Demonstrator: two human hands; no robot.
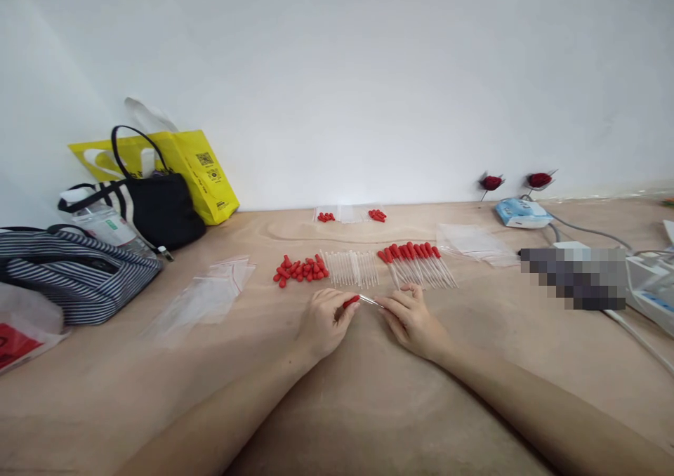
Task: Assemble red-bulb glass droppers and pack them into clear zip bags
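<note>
My left hand (325,323) pinches a red rubber bulb (351,301) between thumb and fingers. Thumb and fingertips of my right hand (415,324) grip a thin clear dropper tube (370,300), whose other end meets the bulb; how far it sits inside, I cannot tell. Just beyond my left hand lies a heap of loose red bulbs (300,270). A row of bare clear tubes (350,268) lies beside that heap. Farther right, above my right hand, several droppers with red bulbs on their tubes (418,262) lie side by side.
Clear zip bags lie at left (210,290) and at right (474,243). Bagged red bulbs (377,215) rest near the wall. Handbags (163,209) and a yellow bag (203,174) crowd the left. A blue tissue pack (522,213), cables and a power strip (653,283) stand at right.
</note>
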